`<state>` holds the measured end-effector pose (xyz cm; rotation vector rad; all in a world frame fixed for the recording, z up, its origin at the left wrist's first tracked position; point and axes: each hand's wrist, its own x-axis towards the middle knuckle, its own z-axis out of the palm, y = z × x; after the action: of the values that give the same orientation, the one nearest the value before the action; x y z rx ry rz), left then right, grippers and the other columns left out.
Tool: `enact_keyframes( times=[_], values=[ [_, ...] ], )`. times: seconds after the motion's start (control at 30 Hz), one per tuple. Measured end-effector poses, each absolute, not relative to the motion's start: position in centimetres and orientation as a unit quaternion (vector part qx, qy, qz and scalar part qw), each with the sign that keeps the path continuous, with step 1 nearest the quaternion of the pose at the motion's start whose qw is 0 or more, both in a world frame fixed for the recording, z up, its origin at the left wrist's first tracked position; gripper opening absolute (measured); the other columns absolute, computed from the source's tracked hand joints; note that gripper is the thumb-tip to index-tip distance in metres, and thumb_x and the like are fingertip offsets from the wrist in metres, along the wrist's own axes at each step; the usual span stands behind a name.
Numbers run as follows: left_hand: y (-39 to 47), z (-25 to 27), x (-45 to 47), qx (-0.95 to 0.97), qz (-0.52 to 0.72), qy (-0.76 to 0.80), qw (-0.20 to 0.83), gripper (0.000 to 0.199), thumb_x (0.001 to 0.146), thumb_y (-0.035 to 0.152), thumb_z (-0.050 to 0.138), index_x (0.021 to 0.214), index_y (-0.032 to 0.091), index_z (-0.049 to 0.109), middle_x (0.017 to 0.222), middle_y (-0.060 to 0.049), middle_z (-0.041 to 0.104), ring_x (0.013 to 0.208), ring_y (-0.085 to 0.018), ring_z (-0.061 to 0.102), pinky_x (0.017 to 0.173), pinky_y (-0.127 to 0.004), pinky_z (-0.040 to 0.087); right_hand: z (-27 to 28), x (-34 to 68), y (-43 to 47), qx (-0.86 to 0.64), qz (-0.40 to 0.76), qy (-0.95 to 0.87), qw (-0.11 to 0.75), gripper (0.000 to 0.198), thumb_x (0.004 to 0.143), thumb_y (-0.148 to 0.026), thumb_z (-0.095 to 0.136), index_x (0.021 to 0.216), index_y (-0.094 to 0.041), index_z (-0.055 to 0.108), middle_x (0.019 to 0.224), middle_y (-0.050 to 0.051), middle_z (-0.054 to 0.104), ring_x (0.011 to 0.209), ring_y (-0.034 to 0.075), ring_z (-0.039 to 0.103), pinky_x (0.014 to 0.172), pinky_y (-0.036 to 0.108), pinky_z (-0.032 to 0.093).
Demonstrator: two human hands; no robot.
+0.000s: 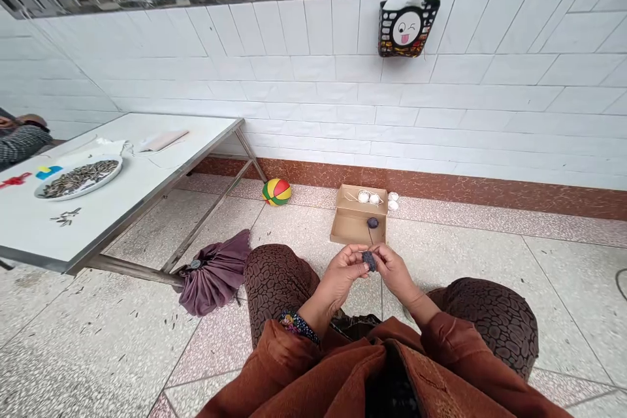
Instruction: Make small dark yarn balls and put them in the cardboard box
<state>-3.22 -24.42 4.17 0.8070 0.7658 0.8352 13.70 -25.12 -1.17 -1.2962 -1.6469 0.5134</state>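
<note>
Between the knees (490, 323), head view: left hand (343, 270) is pinching a small dark gray yarn piece (369, 262), thumb against fingers. The right hand (392, 269) is touching its other edge, fingers bunched narrow; cannot tell whether they are gripping the piece or the yarn strand (370, 236). That strand is running from a dark yarn ball (373, 223) lying in the open cardboard box (350, 227), just beyond the hands. Two white yarn balls (363, 196) are resting in its far part. A multicolored ball (277, 192) is lying near the table (166, 157).
</note>
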Motion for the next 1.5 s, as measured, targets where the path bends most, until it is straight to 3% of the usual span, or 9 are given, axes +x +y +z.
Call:
enact_keyframes(
  times=[0.17, 0.33, 0.47, 0.67, 0.87, 1.13, 1.37, 1.5],
  values=[
    [-23.6, 3.3, -3.0, 0.357, 0.413, 0.396, 0.738, 0.045, 0.059, 0.031, 0.091, 0.096, 0.016, 0.069, 0.087, -0.003, 0.069, 0.075, -0.012, 0.060, 0.070, -0.026, 0.044, -1.1, 13.0, -27.2, -0.500, 0.209, -0.713, 0.444, 0.022, 0.102, -0.034, 0.049, 0.085, -0.024, 0.060, 0.079, 0.003, 0.066, 0.073, 0.020, 0.064, 0.067, 0.031, 0.053],
    [-23.0, 3.0, -3.3, 0.424, 0.434, 0.431, 0.668, 0.037, 0.062, 0.027, 0.086, 0.093, 0.016, 0.069, 0.079, 0.000, 0.065, 0.073, -0.012, 0.056, 0.072, -0.026, 0.042, 3.3, 13.2, -28.5, -0.439, 0.240, -0.769, 0.398, 0.020, 0.104, -0.031, 0.050, 0.091, -0.024, 0.063, 0.082, 0.003, 0.066, 0.077, 0.019, 0.065, 0.073, 0.031, 0.053],
    [-23.7, 3.4, -3.2, 0.481, 0.415, 0.391, 0.666, 0.038, 0.063, 0.022, 0.085, 0.094, 0.016, 0.064, 0.082, 0.001, 0.063, 0.076, -0.011, 0.056, 0.076, -0.027, 0.042, 6.2, 14.2, -26.6, -0.427, 0.221, -0.774, 0.412, 0.019, 0.103, -0.033, 0.054, 0.094, -0.024, 0.067, 0.088, 0.005, 0.068, 0.083, 0.020, 0.065, 0.078, 0.033, 0.053],
    [-25.3, 4.3, -3.5, 0.461, 0.408, 0.338, 0.712, 0.052, 0.070, 0.021, 0.083, 0.116, 0.020, 0.058, 0.084, 0.001, 0.064, 0.074, -0.011, 0.056, 0.075, -0.027, 0.041, 3.0, 14.7, -24.2, -0.503, 0.210, -0.715, 0.437, 0.018, 0.100, -0.032, 0.055, 0.090, -0.023, 0.067, 0.086, 0.005, 0.067, 0.083, 0.021, 0.063, 0.079, 0.035, 0.052],
    [-24.5, 3.4, -3.5, 0.370, 0.484, 0.380, 0.695, 0.049, 0.067, 0.024, 0.082, 0.111, 0.019, 0.061, 0.084, 0.003, 0.060, 0.074, -0.010, 0.052, 0.075, -0.027, 0.041, -0.8, 12.6, -26.9, -0.498, 0.226, -0.735, 0.401, 0.023, 0.102, -0.031, 0.049, 0.086, -0.023, 0.063, 0.081, 0.004, 0.063, 0.078, 0.020, 0.063, 0.071, 0.032, 0.051],
    [-23.6, 2.4, -3.0, 0.483, 0.446, 0.416, 0.628, 0.048, 0.069, 0.019, 0.079, 0.113, 0.020, 0.059, 0.084, 0.003, 0.060, 0.078, -0.012, 0.054, 0.080, -0.028, 0.040, 3.5, 13.8, -27.0, -0.477, 0.178, -0.771, 0.382, 0.021, 0.104, -0.030, 0.050, 0.097, -0.024, 0.069, 0.090, 0.006, 0.066, 0.085, 0.022, 0.064, 0.077, 0.034, 0.052],
    [-24.6, 4.1, -2.3, 0.442, 0.432, 0.326, 0.715, 0.053, 0.070, 0.024, 0.083, 0.118, 0.022, 0.062, 0.087, 0.001, 0.060, 0.081, -0.012, 0.054, 0.080, -0.028, 0.043, 2.2, 15.0, -25.4, -0.545, 0.189, -0.690, 0.438, 0.021, 0.102, -0.032, 0.052, 0.090, -0.023, 0.067, 0.084, 0.005, 0.066, 0.080, 0.021, 0.064, 0.074, 0.033, 0.051],
    [-24.7, 4.0, -2.6, 0.379, 0.449, 0.345, 0.732, 0.046, 0.068, 0.026, 0.084, 0.111, 0.020, 0.068, 0.089, 0.000, 0.062, 0.080, -0.011, 0.052, 0.078, -0.027, 0.043, 0.6, 13.7, -27.0, -0.535, 0.213, -0.685, 0.446, 0.022, 0.103, -0.032, 0.049, 0.090, -0.023, 0.064, 0.084, 0.004, 0.066, 0.080, 0.021, 0.064, 0.072, 0.033, 0.051]
  ],
)
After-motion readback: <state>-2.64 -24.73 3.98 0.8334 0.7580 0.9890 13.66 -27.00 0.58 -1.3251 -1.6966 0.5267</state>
